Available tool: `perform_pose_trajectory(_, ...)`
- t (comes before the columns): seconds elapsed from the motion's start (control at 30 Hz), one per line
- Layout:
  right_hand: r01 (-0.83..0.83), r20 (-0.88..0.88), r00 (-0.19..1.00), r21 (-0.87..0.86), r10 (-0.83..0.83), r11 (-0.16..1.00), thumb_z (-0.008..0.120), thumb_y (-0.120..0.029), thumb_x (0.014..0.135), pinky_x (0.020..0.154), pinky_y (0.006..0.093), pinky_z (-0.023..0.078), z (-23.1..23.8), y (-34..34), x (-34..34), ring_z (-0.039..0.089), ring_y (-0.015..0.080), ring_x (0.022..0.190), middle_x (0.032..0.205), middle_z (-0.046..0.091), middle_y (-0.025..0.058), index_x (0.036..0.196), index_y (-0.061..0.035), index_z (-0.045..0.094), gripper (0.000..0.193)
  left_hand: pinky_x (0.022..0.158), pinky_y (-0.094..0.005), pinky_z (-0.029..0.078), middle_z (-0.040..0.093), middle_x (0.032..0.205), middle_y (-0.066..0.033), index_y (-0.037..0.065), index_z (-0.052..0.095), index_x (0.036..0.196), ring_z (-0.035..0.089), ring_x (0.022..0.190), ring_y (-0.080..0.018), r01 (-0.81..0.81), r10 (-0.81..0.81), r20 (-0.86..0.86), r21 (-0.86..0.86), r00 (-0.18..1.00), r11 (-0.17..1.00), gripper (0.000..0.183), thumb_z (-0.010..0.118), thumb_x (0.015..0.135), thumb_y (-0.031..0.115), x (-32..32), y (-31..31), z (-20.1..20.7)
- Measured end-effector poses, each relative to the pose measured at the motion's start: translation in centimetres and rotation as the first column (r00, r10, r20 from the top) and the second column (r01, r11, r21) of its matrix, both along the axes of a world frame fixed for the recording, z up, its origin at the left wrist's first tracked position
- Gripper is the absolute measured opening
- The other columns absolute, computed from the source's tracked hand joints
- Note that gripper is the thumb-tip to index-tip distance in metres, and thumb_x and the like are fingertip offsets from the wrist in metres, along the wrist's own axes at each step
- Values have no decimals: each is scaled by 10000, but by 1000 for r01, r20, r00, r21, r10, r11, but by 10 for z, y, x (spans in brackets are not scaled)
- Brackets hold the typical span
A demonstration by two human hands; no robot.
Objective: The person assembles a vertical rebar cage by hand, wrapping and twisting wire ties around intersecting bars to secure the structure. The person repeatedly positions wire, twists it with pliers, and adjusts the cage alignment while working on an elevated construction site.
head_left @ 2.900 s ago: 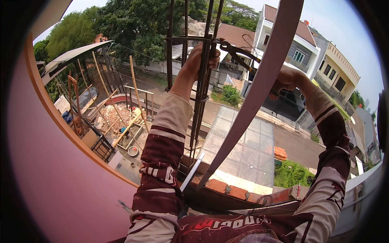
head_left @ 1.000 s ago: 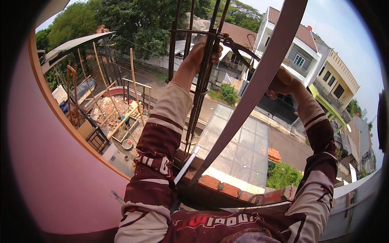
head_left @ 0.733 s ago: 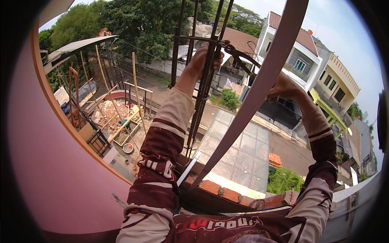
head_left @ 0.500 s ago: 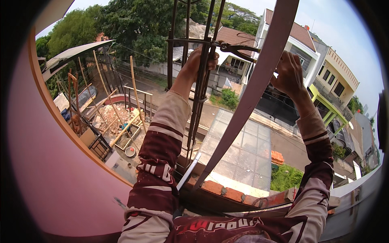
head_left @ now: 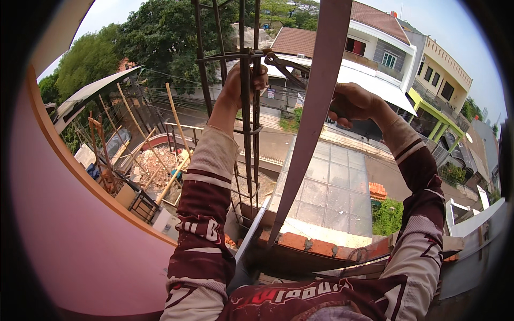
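An upright rebar cage (head_left: pixel 246 117) of dark steel rods, tied with hoops, stands in front of me. My left hand (head_left: pixel 243 84) is wrapped round a rod just below an upper hoop (head_left: pixel 222 57). Beside it, a pair of pincers (head_left: pixel 284 66) has its jaws at the hoop's corner, and its handles slope down to the right behind a flat grey-brown bar (head_left: pixel 310 117). Beyond that slanting bar, my right hand (head_left: pixel 353 102) is closed in line with the handles. The bar hides the handle ends and part of the grip.
A low brick edge (head_left: pixel 300 242) runs below the cage. A pink wall (head_left: pixel 91 224) curves along the left. Far below lie a rubble heap (head_left: pixel 155 163) with bamboo poles, a translucent panelled roof (head_left: pixel 326 187) and a street. Houses (head_left: pixel 385 48) stand across it.
My right hand has swung down and left, tilting the pincers' handles downward. My left hand keeps its hold on the cage. The whole view has shifted a little.
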State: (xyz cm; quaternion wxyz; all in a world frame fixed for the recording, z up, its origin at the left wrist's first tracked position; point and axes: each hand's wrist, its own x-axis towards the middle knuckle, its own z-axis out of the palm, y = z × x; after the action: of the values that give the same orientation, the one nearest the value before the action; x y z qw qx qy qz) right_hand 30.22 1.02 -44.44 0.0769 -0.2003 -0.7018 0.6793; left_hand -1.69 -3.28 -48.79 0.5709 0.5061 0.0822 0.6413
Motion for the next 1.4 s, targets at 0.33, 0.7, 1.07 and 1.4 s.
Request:
perform_pose_trajectory(0.33, 184, -167, 956, 982, -243, 46, 817, -319, 735, 682, 421, 540, 2, -27, 0, 651, 261, 791, 903, 592, 117, 1255, -20, 452, 702, 525, -275, 336, 466, 691, -34, 5, 539, 1091, 412, 555, -119, -35, 35, -35, -7, 999, 999, 214, 451, 997, 176, 5, -4, -1)
perform_pose_trajectory(0.7, 253, -253, 924, 967, -285, -40, 483, -312, 961, 560, 375, 555, -23, 0, 2, 672, 268, 632, 770, 666, 147, 1190, 21, 591, 418, 560, -284, 338, 503, 777, -53, 27, 548, 1103, 436, 608, -131, 18, -19, -43, -32, 999, 999, 231, 416, 1013, 193, 2, 6, -5)
perform_pose_trajectory(1.07, 300, -298, 904, -67, -306, 952, 512, -346, 1000, 452, 363, 566, -125, -35, 26, 678, 240, 568, 808, 661, 196, 1199, 50, 454, 447, 637, -318, 502, 610, 885, -125, -9, 528, 1288, 620, 704, -200, -254, 239, -165, -76, 957, 964, 370, 444, 1008, 219, 3, -3, -11)
perform_pose_trajectory(1.4, 664, -408, 611, -203, -678, 720, 663, -212, 931, 575, 330, 578, -259, -148, 88, 705, 234, 646, 858, 695, 178, 1150, -10, 505, 337, 505, -195, 416, 539, 691, -22, 4, 582, 1066, 515, 595, -87, -964, 960, 97, -26, 262, 266, 299, 486, 1025, 285, 87, -132, -102)
